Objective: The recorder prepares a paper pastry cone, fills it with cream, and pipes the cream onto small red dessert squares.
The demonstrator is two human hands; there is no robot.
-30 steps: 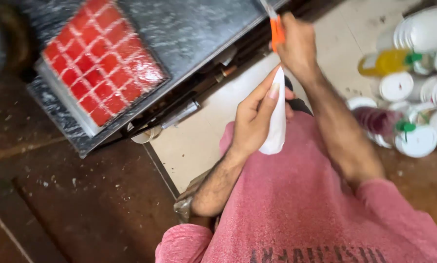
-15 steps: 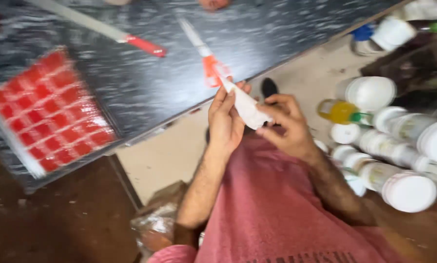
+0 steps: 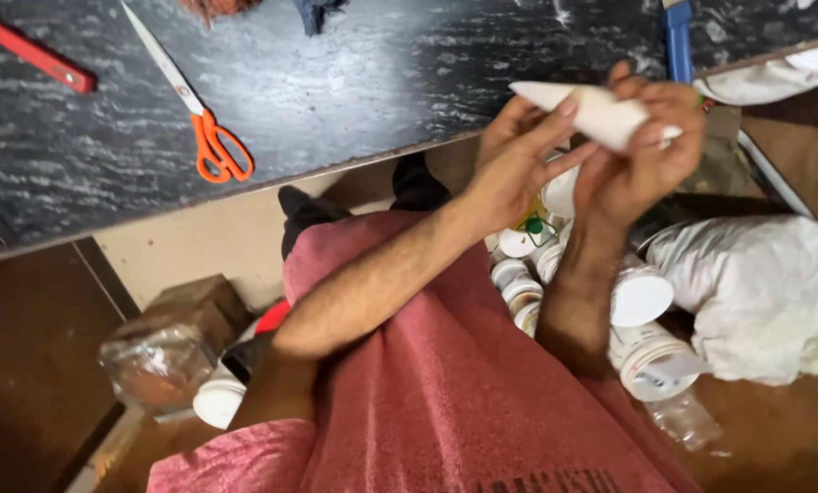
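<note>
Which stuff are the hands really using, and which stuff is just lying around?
In use:
- white paper cone, held by the left hand and right hand

Lying about:
- orange-handled scissors on the dark table
- red-handled tool
- white-lidded jars on the floor
- white sack

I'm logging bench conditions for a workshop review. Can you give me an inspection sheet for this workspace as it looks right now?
Surface: dark marbled tabletop, dusty and streaked.
Job's things: white paper cone, held above the table edge.
Clutter: orange-handled scissors and a red-handled tool on the tabletop; a blue tool at its far edge.
Grippers: left hand and right hand both pinch the cone.
Cables: nothing seen.
Surroundings: white-lidded jars on the floor, a white sack beside them, a clear plastic bag at the left; red cloth over the lap.
</note>
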